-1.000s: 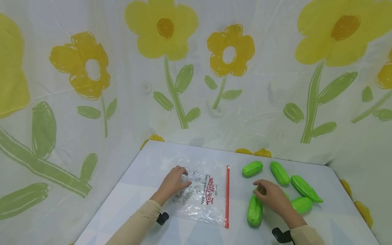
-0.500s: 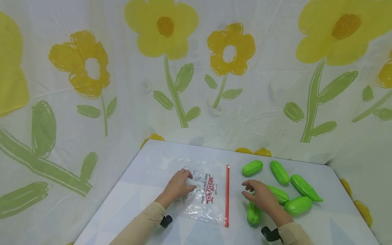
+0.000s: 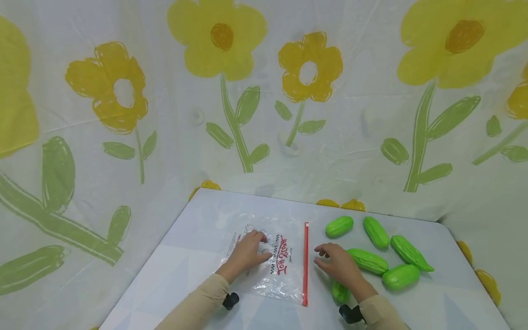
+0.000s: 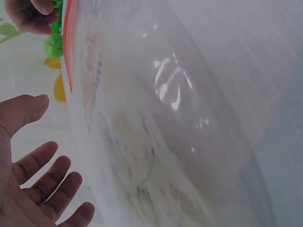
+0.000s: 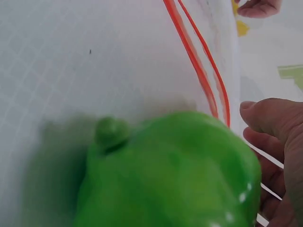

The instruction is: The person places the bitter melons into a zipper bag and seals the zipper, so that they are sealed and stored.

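Plastic bag [image 3: 275, 261] under left hand [image 3: 247, 253], right hand [image 3: 336, 265] beside its red zip edge [image 3: 305, 261]

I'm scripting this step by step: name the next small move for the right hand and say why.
Probably pinch the red zip strip of the plastic bag to open it. The right hand hovers empty just beside that strip, the left hand rests flat on the bag, and the green toy vegetables all lie outside.

both hands [image 3: 247, 254] [image 3: 336, 266] low, fingers relaxed, apart.
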`<state>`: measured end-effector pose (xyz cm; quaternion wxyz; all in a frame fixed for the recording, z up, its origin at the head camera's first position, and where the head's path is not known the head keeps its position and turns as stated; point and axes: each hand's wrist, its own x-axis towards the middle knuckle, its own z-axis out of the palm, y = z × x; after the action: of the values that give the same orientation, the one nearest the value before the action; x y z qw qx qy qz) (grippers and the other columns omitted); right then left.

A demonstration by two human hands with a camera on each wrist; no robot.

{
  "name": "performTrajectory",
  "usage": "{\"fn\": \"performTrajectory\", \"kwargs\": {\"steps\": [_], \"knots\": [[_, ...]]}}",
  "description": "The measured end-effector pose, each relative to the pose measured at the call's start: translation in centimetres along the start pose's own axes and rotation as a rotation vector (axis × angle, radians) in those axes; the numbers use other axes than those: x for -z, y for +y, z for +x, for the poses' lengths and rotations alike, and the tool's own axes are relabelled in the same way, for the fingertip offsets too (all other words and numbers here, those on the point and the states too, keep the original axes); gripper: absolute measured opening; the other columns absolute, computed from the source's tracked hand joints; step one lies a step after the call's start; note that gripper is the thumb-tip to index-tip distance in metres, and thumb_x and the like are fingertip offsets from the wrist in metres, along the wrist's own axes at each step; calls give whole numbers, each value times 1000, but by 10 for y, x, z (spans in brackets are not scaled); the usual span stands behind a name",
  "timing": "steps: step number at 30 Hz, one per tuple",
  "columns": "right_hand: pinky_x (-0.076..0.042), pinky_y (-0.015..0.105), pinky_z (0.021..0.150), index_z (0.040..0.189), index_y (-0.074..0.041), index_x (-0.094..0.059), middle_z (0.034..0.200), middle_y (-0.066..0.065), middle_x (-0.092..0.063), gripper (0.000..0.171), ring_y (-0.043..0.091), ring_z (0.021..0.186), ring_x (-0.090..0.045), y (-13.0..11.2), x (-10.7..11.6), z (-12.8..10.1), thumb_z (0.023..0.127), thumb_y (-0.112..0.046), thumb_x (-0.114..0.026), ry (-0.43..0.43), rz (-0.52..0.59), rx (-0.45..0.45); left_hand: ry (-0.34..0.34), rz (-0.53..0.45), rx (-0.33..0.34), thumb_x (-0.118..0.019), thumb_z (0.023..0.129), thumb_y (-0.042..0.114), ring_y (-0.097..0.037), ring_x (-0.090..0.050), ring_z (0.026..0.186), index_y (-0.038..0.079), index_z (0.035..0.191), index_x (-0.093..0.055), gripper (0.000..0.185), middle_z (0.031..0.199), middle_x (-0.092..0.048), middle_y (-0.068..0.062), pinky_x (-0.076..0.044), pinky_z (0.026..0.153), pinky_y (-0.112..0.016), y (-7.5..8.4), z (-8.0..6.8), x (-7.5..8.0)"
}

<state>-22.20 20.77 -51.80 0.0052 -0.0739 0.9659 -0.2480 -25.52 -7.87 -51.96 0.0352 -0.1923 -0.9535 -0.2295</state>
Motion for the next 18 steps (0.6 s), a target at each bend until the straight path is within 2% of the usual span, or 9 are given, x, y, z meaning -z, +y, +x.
{"fn": "performTrajectory", "kwargs": {"steps": [4,9,18], "knots": [[-50,37,81,108,-21,-66,97,-6,-61,33,14,93,-57,-1,-4,4,78,-35,-73,-2,-48,-3,-2,-12,-26,-71,76,41,-18,-53,104,15,108,-58,43,111,-56,1,-45,92,-35,4,2,-5],[-47,46,89,113,-21,-66,113,1,-60,41,24,107,-54,-3,-9,8,76,-37,-74,-23,-111,14,-25,-5,-32,-70,77,44,-16,-53,102,16,110,-58,46,109,-55,2,-46,91,-35,10,5,-13],[-38,55,98,120,-22,-63,132,9,-51,53,32,123,-43,-6,-13,8,72,-39,-77,-60,-139,8,-54,-17,-36,-70,77,44,-20,-52,110,11,119,-57,54,118,-55,-4,-43,96,-37,20,8,-19]]}}
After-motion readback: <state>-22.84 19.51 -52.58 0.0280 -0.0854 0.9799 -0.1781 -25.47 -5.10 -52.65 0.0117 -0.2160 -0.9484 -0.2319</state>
